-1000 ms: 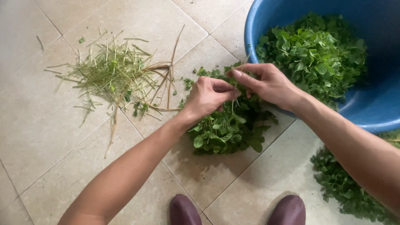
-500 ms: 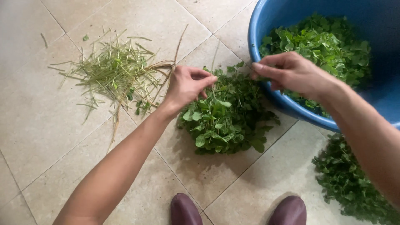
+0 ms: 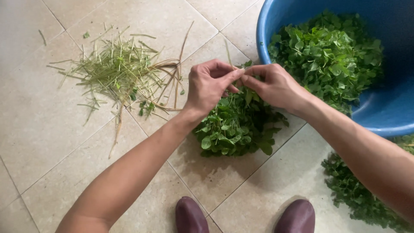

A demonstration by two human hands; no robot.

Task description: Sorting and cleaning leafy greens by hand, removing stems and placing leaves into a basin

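the left hand [image 3: 209, 86] and the right hand [image 3: 274, 84] meet fingertip to fingertip just above a heap of leafy greens [image 3: 235, 125] on the tiled floor [image 3: 39, 125], both pinched together on a thin sprig [image 3: 237, 74] between them, thumb against forefinger on each side. the sprig looks feather-light and limp, with a slender stem that would likely snap or bruise under a hard squeeze, so a soft pinch low on the stem, clear of the tender leaves, seems the place to take it. the leaves look soft and easily crushed, and may be damp, though that cannot be told. to the left lies a scatter of stripped stalks [image 3: 120, 71], stiffer and straw-like. a blue basin [image 3: 379, 116] at the upper right holds more greens [image 3: 327, 51], and another loose pile [image 3: 358, 194] sits by the right forearm, near two dark shoes [image 3: 241, 215].
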